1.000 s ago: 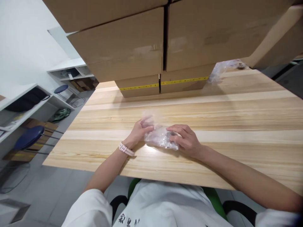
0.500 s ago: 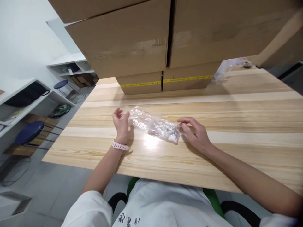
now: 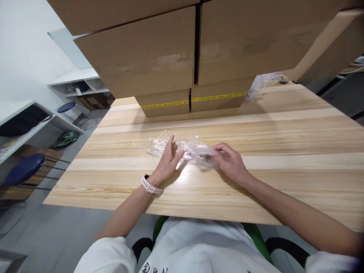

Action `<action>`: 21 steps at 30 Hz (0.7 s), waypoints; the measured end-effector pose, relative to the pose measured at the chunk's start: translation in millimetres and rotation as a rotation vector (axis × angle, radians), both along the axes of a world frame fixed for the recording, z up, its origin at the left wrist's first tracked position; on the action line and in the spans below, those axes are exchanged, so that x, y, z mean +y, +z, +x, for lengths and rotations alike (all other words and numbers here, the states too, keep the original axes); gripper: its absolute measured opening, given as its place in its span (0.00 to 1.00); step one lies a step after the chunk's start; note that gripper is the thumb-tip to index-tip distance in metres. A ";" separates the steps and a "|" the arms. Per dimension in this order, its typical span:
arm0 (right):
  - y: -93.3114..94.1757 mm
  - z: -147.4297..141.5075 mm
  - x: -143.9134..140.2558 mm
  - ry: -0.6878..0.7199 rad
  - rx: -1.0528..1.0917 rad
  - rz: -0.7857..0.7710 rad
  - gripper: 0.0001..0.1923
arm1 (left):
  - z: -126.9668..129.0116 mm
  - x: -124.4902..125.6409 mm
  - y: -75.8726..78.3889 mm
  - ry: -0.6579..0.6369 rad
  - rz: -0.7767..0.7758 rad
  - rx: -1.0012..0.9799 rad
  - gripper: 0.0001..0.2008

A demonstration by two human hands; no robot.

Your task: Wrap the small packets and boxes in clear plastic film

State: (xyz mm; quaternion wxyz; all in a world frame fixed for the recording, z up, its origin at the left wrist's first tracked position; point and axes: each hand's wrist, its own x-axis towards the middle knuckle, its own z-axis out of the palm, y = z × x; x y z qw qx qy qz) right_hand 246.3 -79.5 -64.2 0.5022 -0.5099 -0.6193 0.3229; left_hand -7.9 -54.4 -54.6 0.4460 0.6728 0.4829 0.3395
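Wooden table (image 3: 284, 125): two hands on one plastic bag (image 3: 196, 151).

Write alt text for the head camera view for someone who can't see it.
A seated person's left hand and right hand press a crumpled clear plastic bag flat on a wooden table. Stacked cardboard boxes stand behind it.

Clear plastic bag (image 3: 186, 149) lay flat on the wooden desk (image 3: 284, 125). Left hand (image 3: 167, 161) pressed flat on its middle; right hand (image 3: 231, 163) pinched its right end. Cardboard boxes (image 3: 170, 57) stacked behind.
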 end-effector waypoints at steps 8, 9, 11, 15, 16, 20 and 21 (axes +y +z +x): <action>-14.6 85.3 -3.3 -0.647 0.779 -0.199 0.21 | -4.1 1.4 -6.8 -0.076 0.194 0.334 0.36; -16.2 99.3 -1.8 -0.705 0.797 -0.214 0.22 | -3.2 0.8 -7.9 -0.081 0.215 0.362 0.34; -15.0 122.2 0.6 -0.878 0.738 -0.140 0.22 | -0.8 1.5 -8.6 -0.068 0.271 0.388 0.30; 9.7 125.2 1.9 -1.009 0.155 0.416 0.17 | 3.6 17.8 -4.0 0.078 0.441 0.400 0.20; 18.1 116.8 3.0 -0.881 -0.020 0.452 0.14 | 4.1 24.7 -2.5 0.113 0.482 0.415 0.18; 32.2 73.9 23.1 -0.126 -0.570 0.215 0.11 | 1.9 50.6 -1.0 0.153 0.562 0.514 0.14; 28.7 66.1 31.7 -0.027 -0.658 0.168 0.12 | 0.5 54.7 -2.0 0.151 0.561 0.540 0.14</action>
